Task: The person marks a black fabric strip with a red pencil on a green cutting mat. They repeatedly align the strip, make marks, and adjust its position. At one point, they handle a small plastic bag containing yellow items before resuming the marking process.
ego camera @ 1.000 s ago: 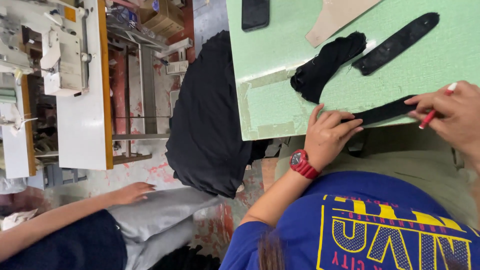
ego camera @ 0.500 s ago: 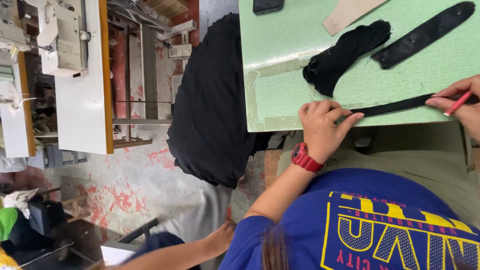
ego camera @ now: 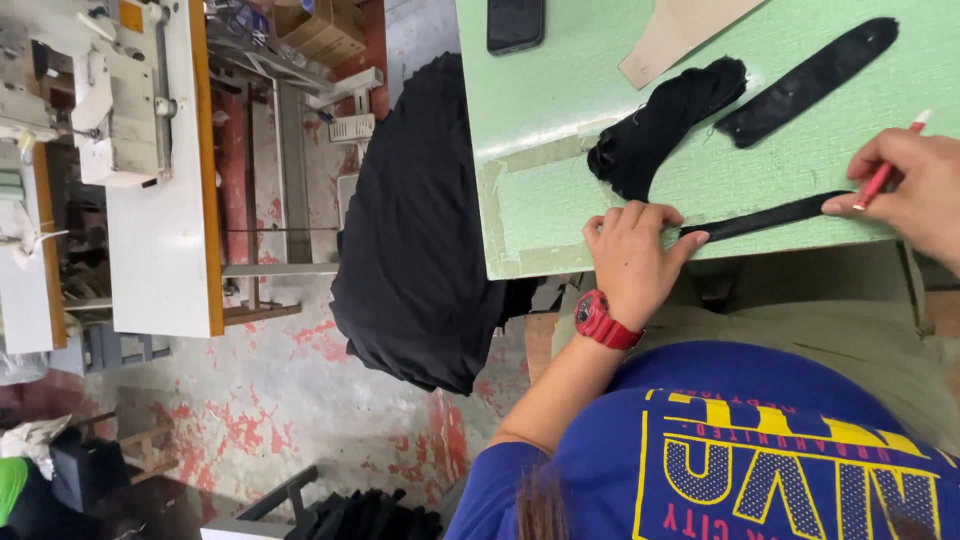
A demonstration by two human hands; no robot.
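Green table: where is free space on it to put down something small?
The green table is bare between the phone and the bundled black cloth, and near its left edge. The near edge is crowded: left hand, black strip, right hand with red pencil.

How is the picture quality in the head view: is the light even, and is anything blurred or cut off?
Head view: soft, even light, only faint shadows on the green table; slight sheen on the dark phone, itself cropped at the top edge. The left hand and black strip look sharp; the right hand with the red pencil is cropped by the frame edge.
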